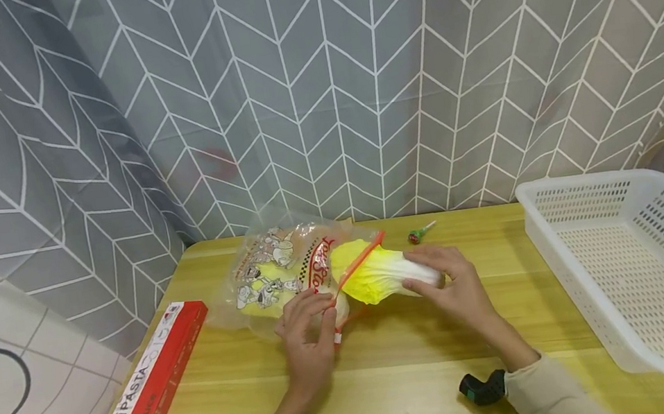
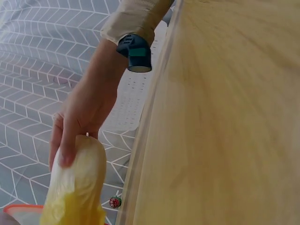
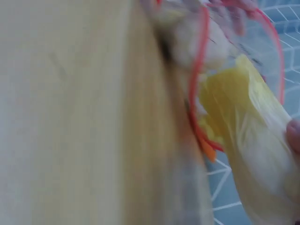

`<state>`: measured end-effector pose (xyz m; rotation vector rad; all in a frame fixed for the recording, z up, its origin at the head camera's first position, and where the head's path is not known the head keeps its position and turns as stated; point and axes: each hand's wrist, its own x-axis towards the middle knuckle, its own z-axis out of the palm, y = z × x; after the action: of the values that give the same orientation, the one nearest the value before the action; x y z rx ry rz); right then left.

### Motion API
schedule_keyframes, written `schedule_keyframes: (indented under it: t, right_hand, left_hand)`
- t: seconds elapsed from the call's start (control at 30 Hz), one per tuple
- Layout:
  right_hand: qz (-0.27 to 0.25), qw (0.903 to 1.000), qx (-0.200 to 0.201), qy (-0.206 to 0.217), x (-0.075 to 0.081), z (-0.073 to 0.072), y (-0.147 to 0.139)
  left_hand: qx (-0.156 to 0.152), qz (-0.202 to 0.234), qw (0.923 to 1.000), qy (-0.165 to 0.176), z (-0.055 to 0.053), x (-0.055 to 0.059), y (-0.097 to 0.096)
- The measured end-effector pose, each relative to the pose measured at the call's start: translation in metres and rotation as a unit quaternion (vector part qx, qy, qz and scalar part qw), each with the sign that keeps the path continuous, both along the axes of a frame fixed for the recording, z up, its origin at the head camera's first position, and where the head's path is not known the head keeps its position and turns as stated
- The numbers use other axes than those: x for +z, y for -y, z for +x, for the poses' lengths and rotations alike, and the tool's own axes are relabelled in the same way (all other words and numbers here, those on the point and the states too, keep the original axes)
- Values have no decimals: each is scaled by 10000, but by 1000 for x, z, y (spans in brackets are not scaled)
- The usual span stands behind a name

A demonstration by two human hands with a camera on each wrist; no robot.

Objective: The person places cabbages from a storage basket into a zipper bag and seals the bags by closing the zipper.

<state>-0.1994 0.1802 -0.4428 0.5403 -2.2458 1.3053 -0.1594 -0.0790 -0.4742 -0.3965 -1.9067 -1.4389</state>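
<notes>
A yellow-and-white toy napa cabbage (image 1: 406, 273) lies in my right hand (image 1: 459, 288), which grips its white base. Its leafy yellow end is inside the mouth of a clear printed zip bag (image 1: 265, 272) with a red rim. My left hand (image 1: 308, 339) pinches the near edge of that rim between thumb and fingers. In the left wrist view, the right hand (image 2: 86, 112) holds the cabbage (image 2: 77, 180) from above. The right wrist view shows the cabbage (image 3: 253, 136) at the rim's loop; a round pale thing (image 3: 199, 44) is inside the bag, its kind unclear.
A white perforated basket (image 1: 623, 336) stands at the right of the wooden table (image 1: 394, 394). A red pasta box (image 1: 148, 392) lies along the left edge. A small wrapped lollipop (image 1: 416, 235) rests behind the cabbage. A patterned curtain (image 1: 355, 92) hangs behind the table.
</notes>
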Motion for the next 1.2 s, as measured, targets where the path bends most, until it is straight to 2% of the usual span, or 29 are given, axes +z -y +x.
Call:
schedule_keyframes:
  t: [0.17, 0.3, 0.37, 0.47, 0.53, 0.6, 0.73, 0.9, 1.03, 1.13, 1.2]
  right_hand:
    - [-31, 9996, -236, -117, -9, 4, 12]
    - [-560, 9973, -355, 301, -11, 7, 18]
    - [-999, 9916, -395, 716, -11, 8, 21]
    - [-1611, 9760, -412, 1403, -12, 11, 25]
    - [-1867, 9657, -413, 1758, -14, 12, 28]
    - [-1968, 9596, -426, 1967, -17, 13, 30]
    - [-1974, 9575, -368, 2072, -24, 13, 33]
    - [-1712, 9652, -122, 1974, -31, 11, 30]
    - [-1251, 9743, 376, 1838, -34, 6, 20]
    - [-883, 9758, 901, 1785, -35, 2, 8]
    - [-663, 9761, 1104, 1752, -35, -1, 1]
  left_hand:
    - [-63, -67, 9999, 137, 1, -2, 0]
    - [-114, -147, 9997, 179, 0, -3, -1]
    - [-157, -171, 9996, 165, 1, -4, -2]
    - [-226, -208, 9995, 123, 2, -3, -3]
    - [-268, -235, 9993, 121, 3, -3, -5]
    - [-300, -258, 9992, 92, 4, -1, -6]
    - [-377, -317, 9988, 78, 4, -2, -6]
    - [-338, -377, 9987, 80, 3, -3, -6]
    - [-205, -315, 9992, 101, 3, -3, -5]
    - [-127, -242, 9996, 119, 3, -3, -5]
    - [-109, -186, 9996, 156, 4, -3, -5]
